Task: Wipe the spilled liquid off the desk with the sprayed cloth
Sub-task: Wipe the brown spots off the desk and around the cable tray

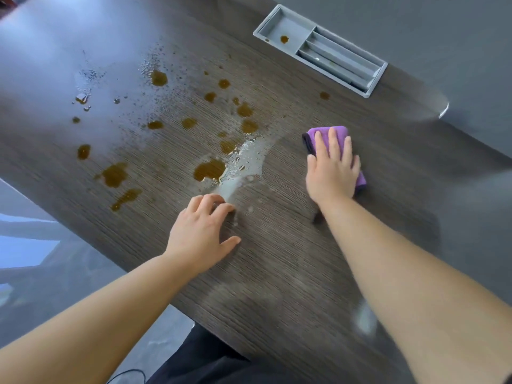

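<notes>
A folded purple cloth (336, 133) lies flat on the dark wood-grain desk (277, 273), right of the spill. My right hand (332, 167) presses down on it with straight, spread fingers. Brown liquid (209, 170) sits in several puddles and drops across the desk's middle and left. A wet, shiny streak (246, 162) runs between the puddles and the cloth. My left hand (202, 236) rests on the desk near the streak's lower end, fingertips bent against the surface, holding nothing.
A grey recessed cable tray (277, 20) is set into the desk at the far right, with a brown drop inside. Spray droplets (88, 76) bead the far left. The desk's near edge runs diagonally at the lower left, with floor below.
</notes>
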Motion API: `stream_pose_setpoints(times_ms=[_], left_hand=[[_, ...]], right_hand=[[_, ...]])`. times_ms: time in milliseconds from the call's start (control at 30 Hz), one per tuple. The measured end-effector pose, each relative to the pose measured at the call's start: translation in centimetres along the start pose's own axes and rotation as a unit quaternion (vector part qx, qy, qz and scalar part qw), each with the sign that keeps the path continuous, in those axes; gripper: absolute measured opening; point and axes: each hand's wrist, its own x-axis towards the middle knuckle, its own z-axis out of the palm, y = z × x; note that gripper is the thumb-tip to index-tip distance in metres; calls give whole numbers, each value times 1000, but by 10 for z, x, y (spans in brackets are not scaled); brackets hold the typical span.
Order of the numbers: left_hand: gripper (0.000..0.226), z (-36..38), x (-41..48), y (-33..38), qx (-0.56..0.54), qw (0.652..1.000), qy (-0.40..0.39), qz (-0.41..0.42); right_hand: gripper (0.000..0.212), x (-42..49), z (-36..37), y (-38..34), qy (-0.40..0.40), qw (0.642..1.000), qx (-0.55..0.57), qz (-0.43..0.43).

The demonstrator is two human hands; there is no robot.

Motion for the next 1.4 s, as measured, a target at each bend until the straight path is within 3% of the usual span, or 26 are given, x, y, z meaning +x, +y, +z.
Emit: stream_pose_setpoints(times_ms=[67,133,200,267,333,433,500,567,633,700,767,833,900,933,967,1033,1100,1167,1233,1333,1400], left_hand=[[60,4,-4,-3,-23,1000,0,-16],[64,9,-10,-7,-34,999,-1,-17],[73,11,-14,-9,-28,999,-23,0],[78,11,-13,-11,-21,999,-44,7],[80,7,-12,-12,-11,998,-60,12],[84,5,-12,-15,-4,996,-82,17],[86,5,-12,-16,-10,996,-88,23],[86,6,-13,-16,-17,996,-86,25],[84,5,-13,-17,-20,996,-82,31],[74,4,-12,-20,-33,996,-74,32],[61,1,-12,-23,-56,995,-67,39],[51,-2,-15,-29,-75,994,-58,49],[45,-5,-21,-38,-82,995,-37,47],[43,-5,-25,-44,-81,996,-28,40],[43,-6,-30,-52,-77,996,-22,30],[43,-6,-38,-67,-64,998,-20,13],[44,-6,-45,-79,-57,998,-14,8],[47,-8,-49,-87,-52,999,-12,4],[51,-8,-52,-93,-46,999,-21,7],[53,-6,-55,-96,-39,998,-42,15],[55,-5,-58,-100,-30,998,-56,22]], right_hand=[[55,-19,6,-36,-5,999,19,35],[54,-51,16,-50,4,995,10,-97],[53,-71,21,-30,-1,957,-30,-288],[51,-61,18,2,-22,924,-46,-380],[52,-43,13,22,3,944,-45,-326],[52,-31,8,4,-2,995,-15,-103],[56,-55,13,-29,-10,999,-21,-24],[58,-90,18,-47,2,992,-12,-123],[56,-113,27,-31,-13,950,-37,-311],[52,-102,22,-3,-44,913,-51,-402],[52,-81,16,10,-20,940,-58,-335],[52,-63,11,-4,-17,987,-42,-157],[54,-61,13,-40,-7,1000,-9,13],[56,-69,14,-60,-11,999,-7,46],[57,-82,19,-79,-13,1000,-10,25],[57,-120,29,-101,-2,993,-22,-119],[56,-142,36,-90,-16,960,-33,-279],[53,-127,32,-69,-41,929,-45,-365],[55,-100,26,-53,-9,941,-69,-330],[55,-76,18,-70,-23,996,-27,-83],[56,-90,25,-106,-17,1000,-17,14]])
